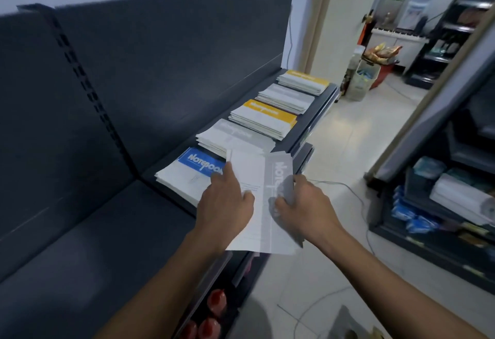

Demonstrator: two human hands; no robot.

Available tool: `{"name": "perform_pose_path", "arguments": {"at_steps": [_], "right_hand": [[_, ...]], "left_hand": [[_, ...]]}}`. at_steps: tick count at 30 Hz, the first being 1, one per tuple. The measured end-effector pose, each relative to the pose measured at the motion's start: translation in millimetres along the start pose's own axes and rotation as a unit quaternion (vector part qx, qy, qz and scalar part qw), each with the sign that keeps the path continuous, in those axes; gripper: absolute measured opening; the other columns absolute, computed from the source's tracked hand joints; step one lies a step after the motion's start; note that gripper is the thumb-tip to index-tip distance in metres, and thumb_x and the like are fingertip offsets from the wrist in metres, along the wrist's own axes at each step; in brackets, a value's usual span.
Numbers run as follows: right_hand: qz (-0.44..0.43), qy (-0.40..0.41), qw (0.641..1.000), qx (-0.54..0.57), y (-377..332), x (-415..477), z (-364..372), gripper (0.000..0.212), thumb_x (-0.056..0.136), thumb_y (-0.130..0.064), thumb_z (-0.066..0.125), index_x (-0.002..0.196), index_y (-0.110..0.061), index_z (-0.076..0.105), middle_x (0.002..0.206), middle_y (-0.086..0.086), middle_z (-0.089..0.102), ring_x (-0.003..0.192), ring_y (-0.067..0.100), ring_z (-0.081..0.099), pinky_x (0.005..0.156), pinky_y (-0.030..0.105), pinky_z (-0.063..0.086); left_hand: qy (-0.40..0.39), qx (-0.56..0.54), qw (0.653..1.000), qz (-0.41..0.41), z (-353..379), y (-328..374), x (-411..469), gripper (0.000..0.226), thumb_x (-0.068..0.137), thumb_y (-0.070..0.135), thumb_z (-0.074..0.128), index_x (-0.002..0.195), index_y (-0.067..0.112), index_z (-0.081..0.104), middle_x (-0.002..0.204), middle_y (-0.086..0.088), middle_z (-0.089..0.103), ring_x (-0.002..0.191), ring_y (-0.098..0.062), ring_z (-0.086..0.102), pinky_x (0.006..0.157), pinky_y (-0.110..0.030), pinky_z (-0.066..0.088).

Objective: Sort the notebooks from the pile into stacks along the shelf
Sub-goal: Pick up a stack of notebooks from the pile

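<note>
Left side: my left hand [227, 204] grips the grey notebook [254, 175] by its left edge, thumb on the cover, forefinger straight up along the side.
Right side: my right hand [302, 204] pinches the grey title band, and that edge is curling up.
Where it is: mid-frame, held over the front lip of the shelf [80, 231], overlapping the blue stack [187, 172].
Along the row: grey stack [235, 135], yellow stack [263, 117], then two more toward the upper right.
</note>
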State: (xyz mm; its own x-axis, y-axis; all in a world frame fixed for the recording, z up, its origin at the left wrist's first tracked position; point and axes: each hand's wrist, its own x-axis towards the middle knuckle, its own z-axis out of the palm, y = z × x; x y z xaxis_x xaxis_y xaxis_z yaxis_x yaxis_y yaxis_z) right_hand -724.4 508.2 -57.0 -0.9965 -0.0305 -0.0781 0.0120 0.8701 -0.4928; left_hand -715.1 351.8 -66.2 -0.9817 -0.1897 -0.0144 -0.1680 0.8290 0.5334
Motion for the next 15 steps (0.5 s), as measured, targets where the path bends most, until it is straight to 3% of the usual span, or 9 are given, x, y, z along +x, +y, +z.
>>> {"name": "perform_pose_path", "arguments": {"at_steps": [6, 12, 15], "right_hand": [[0.033, 0.002, 0.999, 0.009, 39.8, 56.4, -24.3, 0.021, 0.092, -0.034, 0.054, 0.100, -0.017, 0.045, 0.102, 0.008, 0.063, 0.083, 0.028, 0.052, 0.071, 0.037, 0.047], [0.021, 0.001, 1.000, 0.021, 96.6, 124.3, -49.7, 0.026, 0.091, -0.035, 0.057, 0.103, -0.014, 0.047, 0.103, 0.007, 0.064, 0.091, 0.032, 0.061, 0.073, 0.039, 0.051], [-0.004, -0.016, 1.000, 0.017, 120.5, 160.5, -61.0, 0.030, 0.091, -0.037, 0.058, 0.108, -0.014, 0.048, 0.105, 0.007, 0.064, 0.093, 0.034, 0.062, 0.076, 0.042, 0.053]], "left_hand": [[-0.009, 0.023, 0.999, 0.036, 27.8, 47.4, 59.4, 0.065, 0.098, 0.035, 0.051, 0.152, 0.017, 0.020, 0.133, -0.012, 0.047, 0.112, -0.031, 0.056, 0.078, -0.031, 0.036], [-0.013, 0.023, 1.000, 0.010, 67.2, 104.4, 114.0, 0.067, 0.096, 0.037, 0.053, 0.152, 0.018, 0.021, 0.134, -0.012, 0.048, 0.115, -0.034, 0.056, 0.089, -0.040, 0.046], [-0.005, 0.016, 1.000, -0.025, 82.2, 127.0, 134.8, 0.066, 0.095, 0.037, 0.054, 0.149, 0.019, 0.023, 0.132, -0.011, 0.049, 0.112, -0.033, 0.057, 0.087, -0.040, 0.046]]}}
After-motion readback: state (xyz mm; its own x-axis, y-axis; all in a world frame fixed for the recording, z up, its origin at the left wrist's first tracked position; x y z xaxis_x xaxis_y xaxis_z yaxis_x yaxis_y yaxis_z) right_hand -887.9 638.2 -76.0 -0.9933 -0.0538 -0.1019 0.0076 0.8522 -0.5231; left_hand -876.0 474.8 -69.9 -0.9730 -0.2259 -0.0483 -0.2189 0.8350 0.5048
